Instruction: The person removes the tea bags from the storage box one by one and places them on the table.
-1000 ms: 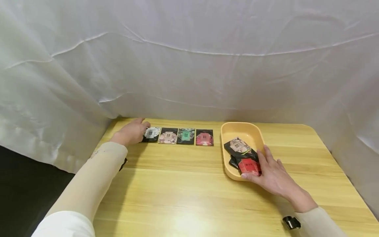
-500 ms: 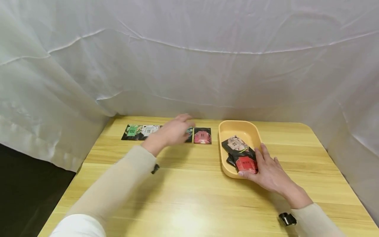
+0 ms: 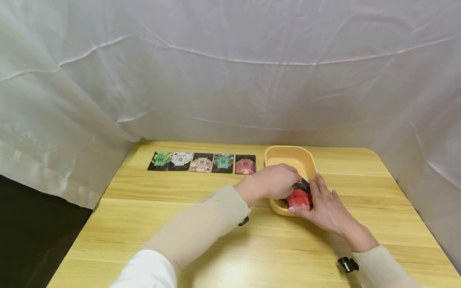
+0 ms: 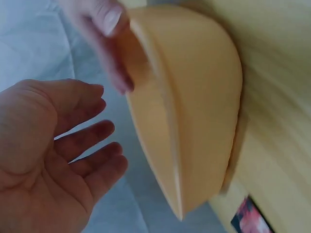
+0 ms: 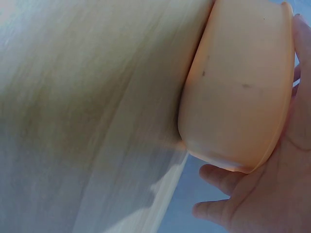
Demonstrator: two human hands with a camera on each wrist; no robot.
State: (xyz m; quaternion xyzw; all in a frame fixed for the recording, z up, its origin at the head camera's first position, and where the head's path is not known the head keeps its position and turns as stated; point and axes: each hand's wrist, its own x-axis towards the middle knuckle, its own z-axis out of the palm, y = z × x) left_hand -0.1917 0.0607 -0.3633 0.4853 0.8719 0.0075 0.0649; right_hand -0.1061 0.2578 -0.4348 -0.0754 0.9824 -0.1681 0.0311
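My left hand (image 3: 279, 182) reaches over a yellow-orange plastic tray (image 3: 311, 158) holding several flat black sachets. In the left wrist view its fingers are loosely bent and apart, with nothing between them. A sachet with a red label (image 3: 300, 199) shows in the tray below and right of this hand, which hides part of the pile. My right hand (image 3: 331, 212) rests along the tray's right rim, fingers extended and thumb at the near end. The right wrist view has two fingers (image 5: 221, 179) of that hand outside the tray wall.
A row of sachets lies along the table's back: green-labelled (image 3: 161, 160), white (image 3: 181, 161), pale pink (image 3: 201, 163), teal (image 3: 223, 163) and red (image 3: 246, 164). The two leftmost adjoin. A pale curtain (image 3: 223, 92) hangs behind the wooden table (image 3: 144, 216).
My left hand has left the row's left end, where a green-labelled sachet now shows, and moved right across the row to the tray. My right hand stays on the rim.
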